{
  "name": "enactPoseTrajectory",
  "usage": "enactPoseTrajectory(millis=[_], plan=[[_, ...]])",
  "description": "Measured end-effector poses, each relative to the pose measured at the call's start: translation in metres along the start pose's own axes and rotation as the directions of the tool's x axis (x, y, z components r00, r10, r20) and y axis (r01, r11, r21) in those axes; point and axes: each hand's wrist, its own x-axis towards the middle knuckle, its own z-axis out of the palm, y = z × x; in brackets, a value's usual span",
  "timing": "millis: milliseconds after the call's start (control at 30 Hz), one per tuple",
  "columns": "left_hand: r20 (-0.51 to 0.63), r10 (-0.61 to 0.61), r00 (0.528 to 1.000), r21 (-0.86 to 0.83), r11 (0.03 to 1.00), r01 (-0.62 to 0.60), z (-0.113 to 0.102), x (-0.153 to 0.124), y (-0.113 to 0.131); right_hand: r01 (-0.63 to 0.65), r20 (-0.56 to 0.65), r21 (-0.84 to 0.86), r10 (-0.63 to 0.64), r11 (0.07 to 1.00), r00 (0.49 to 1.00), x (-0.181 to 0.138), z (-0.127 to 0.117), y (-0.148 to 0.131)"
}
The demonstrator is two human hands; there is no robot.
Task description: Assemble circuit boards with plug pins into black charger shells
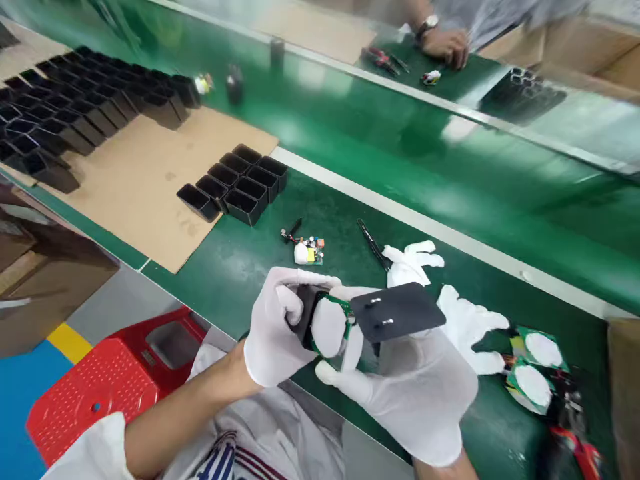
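Note:
My left hand (273,337), in a white glove, grips a small black plastic case (303,312) with its fingers wrapped round it. A green circuit board (346,308) with a large white pad (328,327) sits partly inside the case's open end. My right hand (420,393), also gloved, is closed on the board's outer end. Joined to that end, a flat black cover plate (400,311) with two small metal pins lies over the right fingers. Some right fingertips are hidden behind the board and plate.
Several black cases (244,205) stand at a cardboard sheet (170,167), with many more cases (95,100) farther left. Around my hands lie a loose circuit board (310,251), tweezers (373,243), spare white gloves (473,323) and more boards (535,383). Another person's hand (447,47) rests beyond the green belt (350,110).

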Motion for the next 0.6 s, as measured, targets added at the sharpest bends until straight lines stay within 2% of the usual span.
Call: enactPoseTrajectory(millis=[133, 333, 500, 600], plan=[[-0.031, 0.028, 0.999, 0.032, 0.999, -0.027, 0.000, -0.006, -0.001, 0.004, -0.014, -0.040, -0.005, 0.999, 1.000, -0.002, -0.001, 0.003], [-0.097, 0.163, 0.982, 0.036, 0.986, -0.161, 0.006, -0.007, -0.014, 0.020, 0.020, -0.136, -0.017, 0.990, 1.000, -0.005, 0.000, 0.007], [-0.102, 0.123, 0.987, 0.075, 0.990, -0.116, 0.006, -0.006, -0.014, 0.066, 0.036, -0.156, -0.061, 0.986, 0.997, -0.003, -0.003, 0.006], [-0.097, 0.042, 0.994, 0.080, 0.996, -0.034, 0.005, -0.009, -0.013, 0.110, 0.057, -0.171, -0.101, 0.979, 0.993, 0.000, -0.004, 0.004]])
